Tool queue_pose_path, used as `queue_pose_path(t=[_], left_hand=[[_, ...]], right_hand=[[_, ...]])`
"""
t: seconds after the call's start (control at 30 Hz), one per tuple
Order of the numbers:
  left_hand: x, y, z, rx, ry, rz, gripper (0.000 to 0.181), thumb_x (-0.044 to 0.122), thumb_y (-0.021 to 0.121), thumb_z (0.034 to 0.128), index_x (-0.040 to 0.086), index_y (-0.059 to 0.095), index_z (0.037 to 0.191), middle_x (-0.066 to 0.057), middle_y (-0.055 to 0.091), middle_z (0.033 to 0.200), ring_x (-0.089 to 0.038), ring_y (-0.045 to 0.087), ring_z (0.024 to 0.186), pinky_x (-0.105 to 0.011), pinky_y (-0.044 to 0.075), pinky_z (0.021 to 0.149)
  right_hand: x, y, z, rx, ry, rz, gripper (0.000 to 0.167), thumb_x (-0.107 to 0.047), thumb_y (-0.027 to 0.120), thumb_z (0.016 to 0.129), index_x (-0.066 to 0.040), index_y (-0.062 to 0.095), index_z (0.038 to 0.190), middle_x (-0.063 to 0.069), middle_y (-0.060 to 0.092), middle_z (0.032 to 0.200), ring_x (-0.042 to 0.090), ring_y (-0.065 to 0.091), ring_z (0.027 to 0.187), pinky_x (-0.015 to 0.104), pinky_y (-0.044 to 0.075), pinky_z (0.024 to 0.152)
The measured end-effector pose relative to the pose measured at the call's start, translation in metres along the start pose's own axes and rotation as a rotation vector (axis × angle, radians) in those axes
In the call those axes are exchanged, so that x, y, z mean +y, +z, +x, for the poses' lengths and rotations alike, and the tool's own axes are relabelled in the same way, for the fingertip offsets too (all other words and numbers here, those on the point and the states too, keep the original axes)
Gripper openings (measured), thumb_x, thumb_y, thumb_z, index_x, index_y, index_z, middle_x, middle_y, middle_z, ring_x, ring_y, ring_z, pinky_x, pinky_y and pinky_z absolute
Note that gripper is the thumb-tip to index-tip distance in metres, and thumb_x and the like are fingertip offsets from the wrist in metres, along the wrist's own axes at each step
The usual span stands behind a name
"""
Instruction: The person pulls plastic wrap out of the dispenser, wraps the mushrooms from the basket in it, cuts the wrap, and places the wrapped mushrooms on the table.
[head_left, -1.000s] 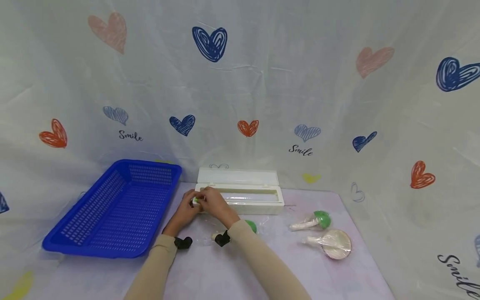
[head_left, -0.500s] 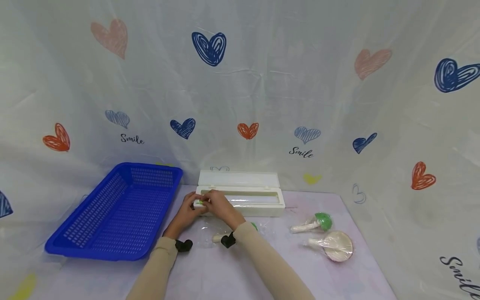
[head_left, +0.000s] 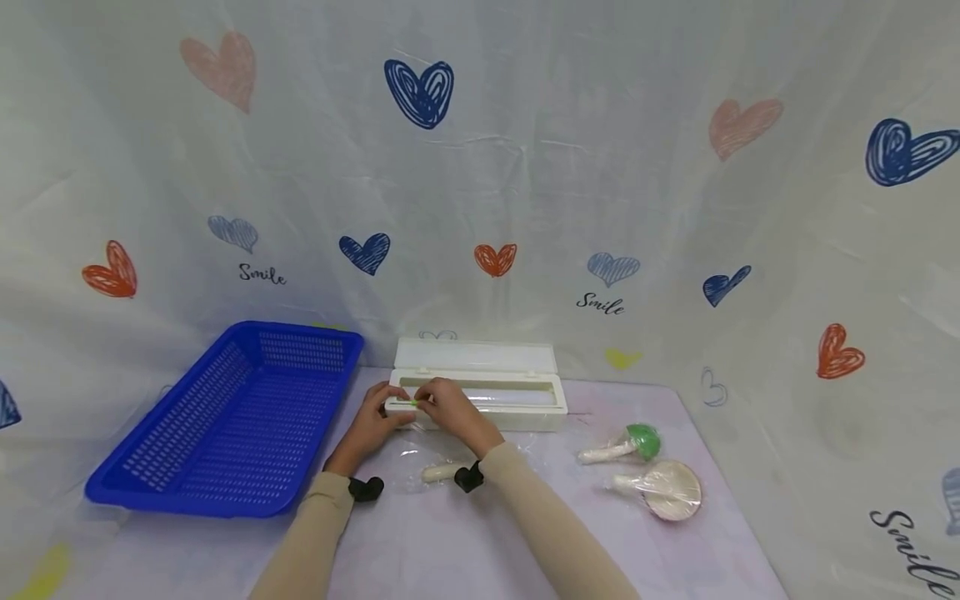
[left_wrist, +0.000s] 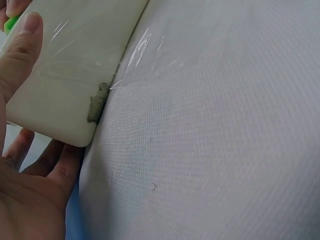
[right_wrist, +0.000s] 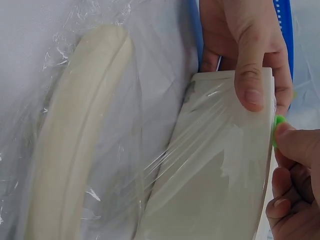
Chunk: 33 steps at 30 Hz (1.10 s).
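Note:
A white cling film dispenser [head_left: 517, 418] lies on the table with its lid raised. My left hand [head_left: 372, 421] grips its left end, the thumb on the front face and the fingers round the end in the right wrist view. My right hand [head_left: 453, 414] pinches a small green slide cutter [right_wrist: 278, 131] on the dispenser's edge. Clear film [right_wrist: 200, 115] runs down the front face and onto the table. There it covers a pale, stalk-like piece [right_wrist: 80, 135], whose other end is hidden behind my right forearm in the head view.
A blue perforated basket [head_left: 255, 433] stands at the left. To the right lie a film-wrapped toy mushroom with a green cap [head_left: 642, 441] and another wrapped piece with a round, pale underside [head_left: 672, 491]. A heart-printed curtain hangs behind the table.
My right hand has moved right along the dispenser's edge with the green slide cutter. My left hand stays at the left end, and the gap between the hands has widened.

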<state>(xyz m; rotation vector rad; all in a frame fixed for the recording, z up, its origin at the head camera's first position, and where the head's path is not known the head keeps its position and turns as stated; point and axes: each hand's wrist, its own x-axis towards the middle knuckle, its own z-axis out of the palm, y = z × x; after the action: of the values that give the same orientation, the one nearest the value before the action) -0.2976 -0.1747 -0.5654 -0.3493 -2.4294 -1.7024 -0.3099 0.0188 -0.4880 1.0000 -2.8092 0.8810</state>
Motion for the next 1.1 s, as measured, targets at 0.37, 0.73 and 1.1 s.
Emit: queue_pose_path(t=[0.37, 0.73, 1.1], left_hand=[[0.006, 0.0, -0.006, 0.026, 0.033, -0.002, 0.038, 0.013, 0.082, 0.0883, 0.005, 0.064, 0.12, -0.026, 0.048, 0.143, -0.029, 0.053, 0.117, -0.032, 0.047, 0.089], [0.021, -0.003, -0.004, -0.091, 0.026, -0.009, 0.045, 0.013, 0.076, 0.0937, 0.002, 0.058, 0.133, -0.025, 0.05, 0.143, -0.023, 0.054, 0.112, -0.024, 0.047, 0.08], [0.021, -0.004, -0.004, -0.062, -0.039, 0.042, 0.028, 0.017, 0.074, 0.0962, 0.002, 0.07, 0.12, -0.031, 0.039, 0.155, -0.047, 0.04, 0.141, -0.029, 0.046, 0.088]], right_hand=[[0.007, -0.006, -0.007, 0.017, 0.042, 0.03, 0.012, -0.007, 0.07, 0.097, -0.003, 0.078, 0.105, 0.011, 0.074, 0.105, 0.017, 0.067, 0.092, 0.022, 0.054, 0.077], [0.006, -0.002, -0.009, 0.03, 0.052, 0.057, 0.021, -0.012, 0.074, 0.094, -0.001, 0.076, 0.111, 0.013, 0.072, 0.11, 0.021, 0.068, 0.099, 0.025, 0.056, 0.081], [0.007, 0.001, -0.007, 0.071, 0.086, 0.09, 0.011, -0.01, 0.073, 0.096, -0.003, 0.078, 0.102, 0.011, 0.075, 0.103, 0.02, 0.069, 0.094, 0.025, 0.055, 0.078]])
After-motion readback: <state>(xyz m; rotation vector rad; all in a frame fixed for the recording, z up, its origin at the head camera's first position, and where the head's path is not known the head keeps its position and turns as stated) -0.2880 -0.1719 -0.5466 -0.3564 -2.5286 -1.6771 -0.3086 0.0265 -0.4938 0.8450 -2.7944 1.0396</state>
